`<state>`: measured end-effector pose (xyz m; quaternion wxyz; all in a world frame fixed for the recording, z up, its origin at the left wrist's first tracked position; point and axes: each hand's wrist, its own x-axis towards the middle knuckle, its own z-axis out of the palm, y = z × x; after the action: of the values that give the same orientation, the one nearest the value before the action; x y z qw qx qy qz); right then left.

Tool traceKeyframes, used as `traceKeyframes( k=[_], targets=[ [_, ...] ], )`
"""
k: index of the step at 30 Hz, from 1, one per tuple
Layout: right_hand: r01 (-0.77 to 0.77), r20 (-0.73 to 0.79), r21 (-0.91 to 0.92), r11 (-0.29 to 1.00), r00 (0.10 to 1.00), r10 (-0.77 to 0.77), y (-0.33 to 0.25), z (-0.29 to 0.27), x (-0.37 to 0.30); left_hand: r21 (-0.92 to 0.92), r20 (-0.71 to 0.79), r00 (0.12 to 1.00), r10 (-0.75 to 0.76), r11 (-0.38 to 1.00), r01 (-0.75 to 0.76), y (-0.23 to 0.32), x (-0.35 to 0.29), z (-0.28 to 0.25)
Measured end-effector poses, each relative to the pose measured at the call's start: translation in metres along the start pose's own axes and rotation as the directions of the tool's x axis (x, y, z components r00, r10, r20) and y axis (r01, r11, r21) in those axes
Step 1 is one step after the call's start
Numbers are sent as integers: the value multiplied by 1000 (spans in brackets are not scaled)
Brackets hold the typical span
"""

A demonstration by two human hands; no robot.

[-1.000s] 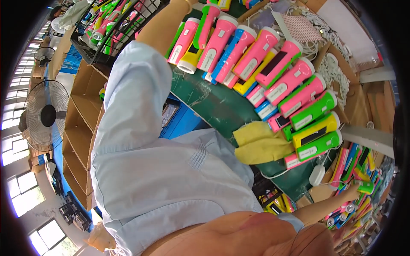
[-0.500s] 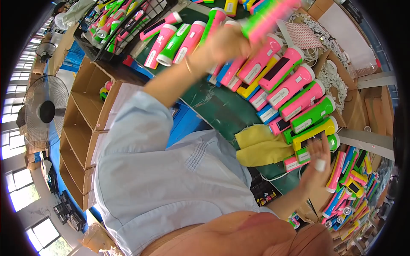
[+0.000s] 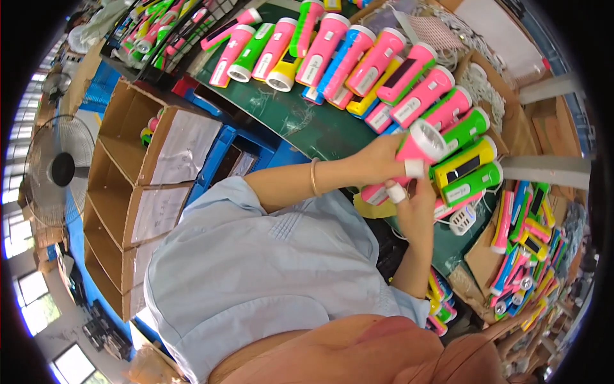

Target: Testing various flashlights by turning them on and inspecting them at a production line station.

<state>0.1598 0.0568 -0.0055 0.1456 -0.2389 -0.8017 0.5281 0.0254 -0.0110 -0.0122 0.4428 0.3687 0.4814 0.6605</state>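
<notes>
Pink flashlight, silvery lens, left hand gripping it, right hand bent, hold unclear

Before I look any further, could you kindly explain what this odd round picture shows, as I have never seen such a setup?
There is no robot here; a person works with bare hands. The wide fisheye camera sits on the person's head and looks down, so straight edges bend and the wearer's light blue shirt fills much of the view.

The left hand, with a bracelet on its wrist, grips a pink flashlight, its lens end showing. The right hand is close against it; whether it also grips is hard to tell.

On the green table lie many other flashlights, pink, green, yellow and blue. A yellow cloth shows partly beneath the hands. A cardboard divider box stands at the left.
</notes>
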Motion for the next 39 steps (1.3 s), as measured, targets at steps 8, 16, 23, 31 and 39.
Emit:
traceKeyframes(
  k=[8, 16, 23, 31, 39],
  targets=[
    [-106, -391, 316, 943, 891, 231, 21, -70, -7, -595, 230, 931, -283, 716, 365, 17, 52, -7],
    [-38, -394, 240, 970, 909, 133, 33, -57, -9, -643, 277, 878, -390, 604, 471, 22, 71, -1],
    [15, -421, 391, 920, 892, 164, 17, -60, -4, -126, 171, 960, -221, 962, 244, 26, 92, -10],
    [67, -282, 668, 741, 944, 169, 27, -69, 9, 782, -239, 907, 346, 622, -31, 37, 123, -20],
    [166, -446, 83, 983, 888, -112, -6, -38, 31, -610, 342, 922, -181, 704, 364, 20, 88, -25]
  ],
)
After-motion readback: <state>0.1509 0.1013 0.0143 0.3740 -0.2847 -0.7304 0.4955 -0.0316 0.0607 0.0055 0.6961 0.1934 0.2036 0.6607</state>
